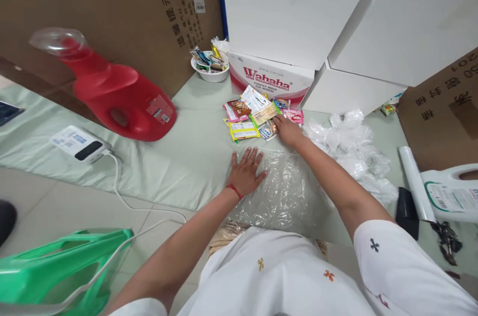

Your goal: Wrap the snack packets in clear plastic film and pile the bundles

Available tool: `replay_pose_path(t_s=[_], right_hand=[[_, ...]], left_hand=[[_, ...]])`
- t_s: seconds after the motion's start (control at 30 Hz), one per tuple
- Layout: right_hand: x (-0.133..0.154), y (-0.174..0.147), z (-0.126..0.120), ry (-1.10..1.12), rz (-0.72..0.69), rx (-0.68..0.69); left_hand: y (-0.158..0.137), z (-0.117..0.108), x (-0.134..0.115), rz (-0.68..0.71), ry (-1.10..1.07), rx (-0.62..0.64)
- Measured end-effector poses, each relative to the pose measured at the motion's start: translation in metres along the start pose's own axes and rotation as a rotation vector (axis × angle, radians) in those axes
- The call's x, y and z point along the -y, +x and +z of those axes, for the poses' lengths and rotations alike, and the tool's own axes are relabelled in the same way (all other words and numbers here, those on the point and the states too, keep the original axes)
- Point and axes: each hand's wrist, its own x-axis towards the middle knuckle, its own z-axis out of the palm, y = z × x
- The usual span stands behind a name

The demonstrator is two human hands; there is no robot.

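A pile of small snack packets lies on the pale green cloth, among them a yellow packet (244, 130) and a brown packet (239, 107). My right hand (287, 129) is at the pile's right side, its fingers closed at the edge of a blue-and-brown snack packet (267, 130); the fingertips are partly hidden. A sheet or bag of clear plastic (287, 186) is spread in front of me. Fingers spread and palm down, my left hand (245, 172) rests at the plastic's left edge, holding nothing.
Crumpled clear bags (351, 146) are heaped to the right. Behind the packets stand a Wahaba-printed carton (272, 79) and white boxes (291, 7). A white bowl (212, 77) of packets, a red jug (123, 96) and a white device (76, 144) with a cable are leftward. A green stool (67, 261) stands below.
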Motion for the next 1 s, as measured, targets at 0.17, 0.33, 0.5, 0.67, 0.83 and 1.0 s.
replay_pose_path(t_s=[0.17, 0.33, 0.5, 0.67, 0.83, 1.0], right_hand=[[-0.002, -0.010, -0.006, -0.101, 0.001, 0.066], [0.014, -0.003, -0.031, -0.004, -0.039, -0.047], [0.065, 0.027, -0.023, 0.110, -0.320, -0.029], [0.084, 0.039, -0.003, 0.093, -0.298, 0.026], [0.054, 0.023, -0.016, -0.026, -0.152, 0.134], [0.037, 0.030, -0.055, 0.009, -0.173, 0.289]], left_hand=[[-0.002, -0.001, 0.000, -0.006, -0.029, -0.016], [-0.002, -0.001, 0.001, -0.012, -0.042, -0.018], [-0.001, 0.001, 0.001, -0.014, -0.038, -0.001], [-0.001, 0.001, 0.001, -0.010, -0.033, 0.002], [-0.002, 0.000, 0.002, -0.013, -0.046, -0.001], [-0.003, -0.003, 0.002, -0.006, -0.087, -0.006]])
